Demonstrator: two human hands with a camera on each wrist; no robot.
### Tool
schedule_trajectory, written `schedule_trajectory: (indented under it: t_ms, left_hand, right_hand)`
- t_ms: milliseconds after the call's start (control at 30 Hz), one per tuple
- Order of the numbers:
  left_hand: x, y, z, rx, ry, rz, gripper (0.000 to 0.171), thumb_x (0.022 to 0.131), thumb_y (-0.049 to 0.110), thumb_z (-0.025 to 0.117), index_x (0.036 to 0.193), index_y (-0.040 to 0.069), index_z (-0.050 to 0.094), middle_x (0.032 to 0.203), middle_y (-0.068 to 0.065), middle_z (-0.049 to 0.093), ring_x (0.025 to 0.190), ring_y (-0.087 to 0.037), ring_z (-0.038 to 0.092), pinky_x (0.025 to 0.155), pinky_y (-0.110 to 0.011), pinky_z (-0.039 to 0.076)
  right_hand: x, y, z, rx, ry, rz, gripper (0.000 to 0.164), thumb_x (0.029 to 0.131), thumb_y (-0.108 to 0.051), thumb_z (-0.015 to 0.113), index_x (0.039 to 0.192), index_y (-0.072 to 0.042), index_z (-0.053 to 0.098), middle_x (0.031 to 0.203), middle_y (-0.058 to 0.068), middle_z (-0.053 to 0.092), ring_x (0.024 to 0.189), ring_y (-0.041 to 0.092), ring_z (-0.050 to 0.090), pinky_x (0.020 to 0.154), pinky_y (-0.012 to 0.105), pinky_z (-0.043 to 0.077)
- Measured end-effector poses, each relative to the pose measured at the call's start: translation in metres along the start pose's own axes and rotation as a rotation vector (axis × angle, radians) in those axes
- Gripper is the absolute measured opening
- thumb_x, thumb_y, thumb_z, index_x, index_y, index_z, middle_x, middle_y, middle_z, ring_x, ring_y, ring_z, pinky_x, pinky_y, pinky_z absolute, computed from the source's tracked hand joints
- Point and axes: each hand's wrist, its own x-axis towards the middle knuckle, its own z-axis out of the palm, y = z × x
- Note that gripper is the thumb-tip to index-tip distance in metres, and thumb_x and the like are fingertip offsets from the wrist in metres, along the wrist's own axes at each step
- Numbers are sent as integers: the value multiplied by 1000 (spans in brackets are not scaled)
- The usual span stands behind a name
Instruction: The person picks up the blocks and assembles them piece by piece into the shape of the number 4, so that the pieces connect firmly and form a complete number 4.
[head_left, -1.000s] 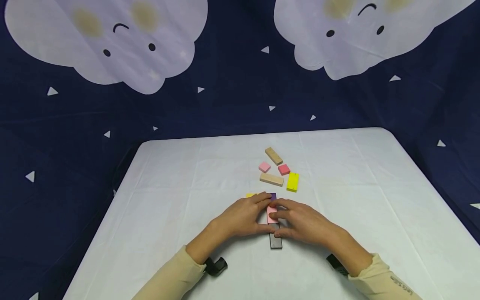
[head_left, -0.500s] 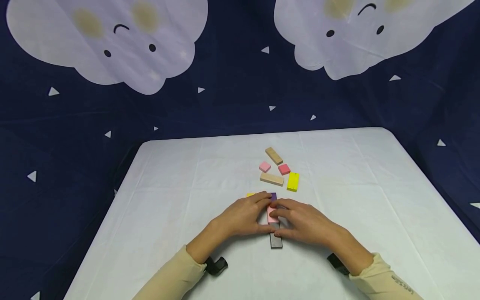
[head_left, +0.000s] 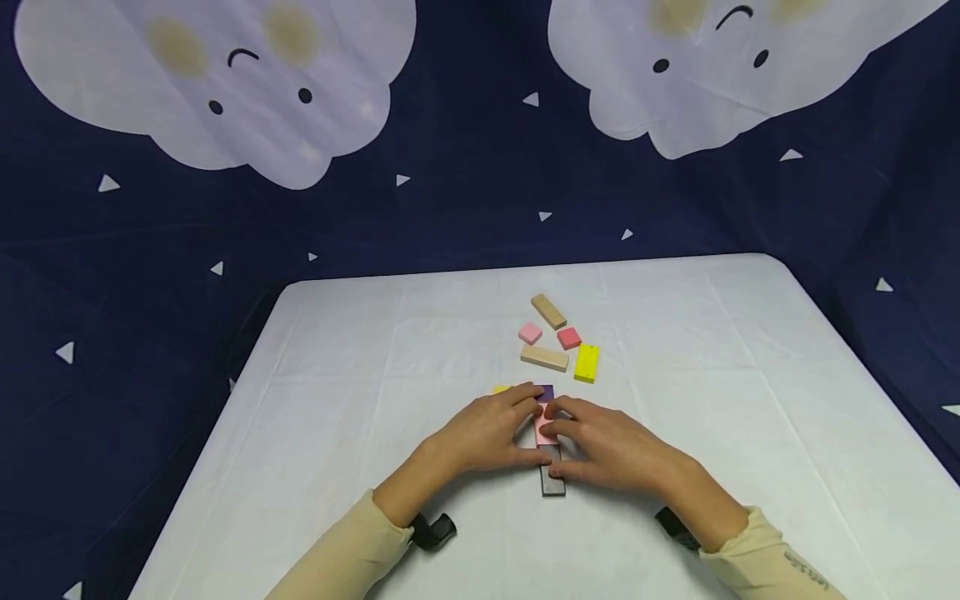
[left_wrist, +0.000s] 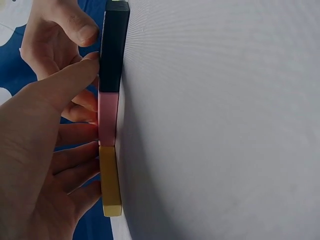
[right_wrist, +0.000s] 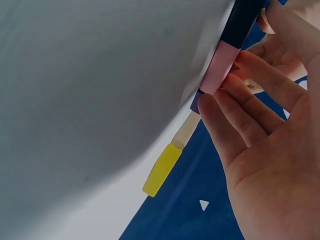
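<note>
A pink block (head_left: 545, 429) lies in a row between a purple block (head_left: 547, 392) at the far end and a dark grey block (head_left: 553, 482) at the near end. My left hand (head_left: 483, 433) rests at the row's left side, fingertips on the blocks and thumb on the grey one. From the right, my right hand (head_left: 611, 442) touches the pink block with its fingers, its thumb at the grey block. Fingers partly cover the row. A yellow block (left_wrist: 110, 175) sits by my left fingers, mostly hidden under that hand in the head view.
Beyond the row lie two wooden blocks (head_left: 544, 358), a bright yellow block (head_left: 587, 363), a small light pink block (head_left: 530, 333) and a small red block (head_left: 568, 337). The white table (head_left: 360, 333) meets a dark blue cloth (head_left: 465, 225) behind.
My right hand's fingertips have shifted slightly to the right on the blocks. My left hand and the blocks stay nearly as they were.
</note>
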Motion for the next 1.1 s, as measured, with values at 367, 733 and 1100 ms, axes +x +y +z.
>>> schedule_trajectory:
  t_ms: [367, 733, 1100]
  left_hand:
    - [0, 1, -1, 6, 2, -7, 61, 81, 66, 61, 114, 14, 62, 141, -5, 46, 123, -17, 50, 92, -32, 47]
    - [-1, 2, -1, -18, -36, -40, 63, 81, 65, 63, 117, 13, 62, 143, -3, 45, 117, -17, 55, 91, -33, 47]
    - [-1, 1, -1, -14, -40, -48, 65, 80, 67, 62, 117, 14, 62, 143, -2, 44, 126, -15, 47, 94, -32, 45]
  right_hand:
    - [-7, 5, -10, -28, 49, 69, 43, 88, -48, 66, 124, -26, 64, 125, -12, 52, 115, 7, 49, 92, 37, 47]
    - [-7, 24, -25, -93, 95, 185, 38, 87, -40, 69, 118, -18, 68, 122, -3, 56, 113, 16, 53, 89, 42, 48]
    - [0, 47, -31, -104, 144, 317, 36, 86, -33, 72, 113, -10, 69, 118, 7, 59, 108, 25, 56, 91, 47, 46]
